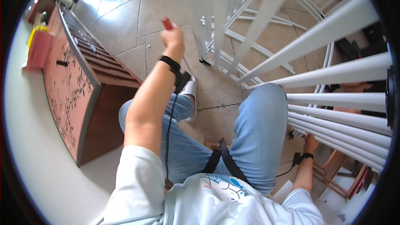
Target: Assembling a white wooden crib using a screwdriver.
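Out ahead on the left, my left hand (173, 37) is closed round a tool with a red handle (167, 23). A thin grey rod shows below the fist, perhaps part of the same tool; motion blurs it slightly. At my right side, my right hand (309, 143) reaches low to the underside of a white barred frame (333, 100). Its fingers are partly hidden by the bars, so their grip cannot be made out. Beside that hand is a small dark fitting (291, 134). The frame stands by my right knee.
A reddish-brown cabinet (66, 71) with a leaf pattern and slatted side stands at left against the wall. White rails (266, 52) lie on the tiled floor (125, 29) ahead. A brown wooden frame (333, 171) is at the lower right. Black cables run from both wrists.
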Action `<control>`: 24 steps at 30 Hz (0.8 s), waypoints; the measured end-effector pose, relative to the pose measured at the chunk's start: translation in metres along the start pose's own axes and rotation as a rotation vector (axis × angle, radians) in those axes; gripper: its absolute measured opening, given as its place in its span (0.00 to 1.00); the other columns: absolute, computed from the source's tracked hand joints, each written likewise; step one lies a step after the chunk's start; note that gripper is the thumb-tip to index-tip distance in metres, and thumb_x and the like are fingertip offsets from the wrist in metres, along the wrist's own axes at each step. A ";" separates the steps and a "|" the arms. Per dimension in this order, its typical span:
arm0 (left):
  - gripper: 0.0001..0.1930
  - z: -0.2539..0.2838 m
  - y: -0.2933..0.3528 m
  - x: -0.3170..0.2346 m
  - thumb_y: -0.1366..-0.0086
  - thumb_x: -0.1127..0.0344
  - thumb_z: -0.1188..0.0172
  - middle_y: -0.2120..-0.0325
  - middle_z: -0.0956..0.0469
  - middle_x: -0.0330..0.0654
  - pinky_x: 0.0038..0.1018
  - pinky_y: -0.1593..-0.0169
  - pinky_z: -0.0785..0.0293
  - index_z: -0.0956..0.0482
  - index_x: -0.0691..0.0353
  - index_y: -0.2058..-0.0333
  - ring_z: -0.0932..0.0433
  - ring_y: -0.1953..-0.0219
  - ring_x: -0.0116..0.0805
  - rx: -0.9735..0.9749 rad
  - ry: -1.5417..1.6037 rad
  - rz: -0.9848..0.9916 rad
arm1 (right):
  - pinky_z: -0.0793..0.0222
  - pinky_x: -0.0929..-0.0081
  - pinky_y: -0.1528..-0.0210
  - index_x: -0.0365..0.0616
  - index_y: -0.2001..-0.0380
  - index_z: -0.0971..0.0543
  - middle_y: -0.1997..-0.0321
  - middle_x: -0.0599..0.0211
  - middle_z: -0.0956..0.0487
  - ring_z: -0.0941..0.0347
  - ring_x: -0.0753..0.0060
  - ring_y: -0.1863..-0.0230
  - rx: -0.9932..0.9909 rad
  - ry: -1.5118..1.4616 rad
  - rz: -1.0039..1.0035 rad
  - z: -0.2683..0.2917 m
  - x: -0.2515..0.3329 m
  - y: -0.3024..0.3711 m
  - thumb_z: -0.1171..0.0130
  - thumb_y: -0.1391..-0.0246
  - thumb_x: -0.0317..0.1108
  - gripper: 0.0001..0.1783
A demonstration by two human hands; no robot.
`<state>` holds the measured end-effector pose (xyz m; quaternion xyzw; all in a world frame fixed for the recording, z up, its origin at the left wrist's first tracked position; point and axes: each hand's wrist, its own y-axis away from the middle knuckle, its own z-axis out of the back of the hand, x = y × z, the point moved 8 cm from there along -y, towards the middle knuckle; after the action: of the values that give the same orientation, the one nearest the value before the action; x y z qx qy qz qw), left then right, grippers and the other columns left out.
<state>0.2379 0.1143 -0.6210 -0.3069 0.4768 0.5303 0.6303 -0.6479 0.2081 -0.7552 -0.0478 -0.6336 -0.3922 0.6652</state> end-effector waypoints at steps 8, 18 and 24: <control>0.08 -0.107 0.190 0.184 0.34 0.60 0.45 0.85 0.44 0.29 0.21 0.80 0.51 0.28 0.57 0.66 0.48 0.85 0.22 0.634 0.695 1.014 | 0.24 0.67 0.57 0.43 0.59 0.24 0.63 0.66 0.23 0.26 0.66 0.62 -0.074 0.148 -0.007 0.112 0.012 -0.087 0.42 0.48 0.26 0.12; 0.06 -0.129 0.191 0.173 0.32 0.66 0.48 0.86 0.45 0.28 0.20 0.80 0.50 0.29 0.59 0.68 0.50 0.86 0.21 0.555 1.131 1.236 | 0.30 0.69 0.49 0.44 0.51 0.24 0.57 0.64 0.24 0.28 0.66 0.54 0.020 0.108 -0.101 0.079 -0.006 -0.062 0.43 0.44 0.31 0.16; 0.05 -0.127 0.209 0.182 0.31 0.68 0.49 0.87 0.47 0.27 0.20 0.81 0.50 0.28 0.58 0.68 0.50 0.86 0.21 0.426 1.335 1.283 | 0.30 0.72 0.50 0.37 0.52 0.24 0.53 0.61 0.25 0.29 0.67 0.51 0.238 0.840 0.241 0.059 0.028 -0.047 0.44 0.44 0.26 0.15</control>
<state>-0.0015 0.1216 -0.8100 -0.1045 0.9029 0.3923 -0.1413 -0.7258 0.1958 -0.7402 0.1186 -0.3393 -0.2218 0.9064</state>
